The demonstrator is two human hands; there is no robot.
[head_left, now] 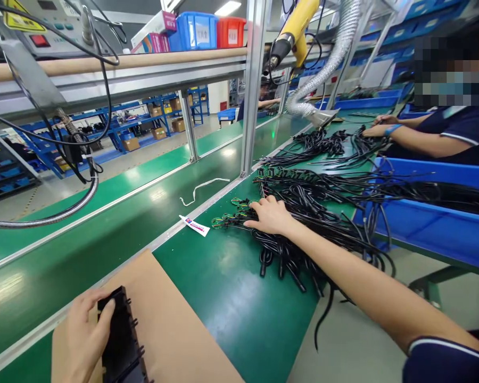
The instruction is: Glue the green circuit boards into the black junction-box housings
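My left hand [82, 335] grips a black plastic fixture [122, 340] with side pegs, which rests on a brown cardboard sheet [175, 324] at the near left. My right hand [269, 214] reaches out to a heap of black cable assemblies [311, 213] on the green table. Its fingers lie curled on the cable ends with coloured wires [231, 213]. Whether they pinch one I cannot make out.
A small white tube [195, 226] and a white strip [201, 189] lie on the green mat [231, 287]. A blue bin [435, 223] holds cables at right. A co-worker's arms [407, 135] work at the far right. A flexible metal hose [48, 215] hangs at left.
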